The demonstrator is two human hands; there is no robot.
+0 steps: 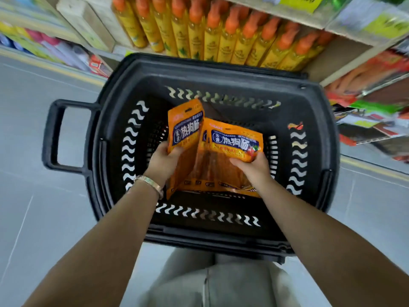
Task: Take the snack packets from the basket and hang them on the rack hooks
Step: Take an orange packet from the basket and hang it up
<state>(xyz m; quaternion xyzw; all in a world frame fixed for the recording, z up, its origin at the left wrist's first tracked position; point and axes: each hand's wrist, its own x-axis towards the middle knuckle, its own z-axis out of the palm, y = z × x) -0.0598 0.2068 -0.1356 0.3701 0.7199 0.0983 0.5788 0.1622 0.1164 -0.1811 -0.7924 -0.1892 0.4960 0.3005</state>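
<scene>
Head view looks straight down into one black plastic basket [221,238] with a single loop handle [53,138] on its left side. Inside it I count two orange snack packets with blue labels. My left hand [163,161] grips the lower edge of the left packet [186,129], fingers curled round it, and the packet stands tilted up. My right hand [254,168] pinches the near right corner of the right packet [234,142], which leans against the first. Whether more packets lie under these two I cannot tell. One bracelet [150,182] sits on my left wrist.

The basket stands on a grey tiled floor [44,196] in a shop aisle. Beyond it, a shelf [345,56] carries one row of yellow bottles with orange caps [212,41], too blurred at the ends to count. Blurred coloured goods [371,107] fill the right side.
</scene>
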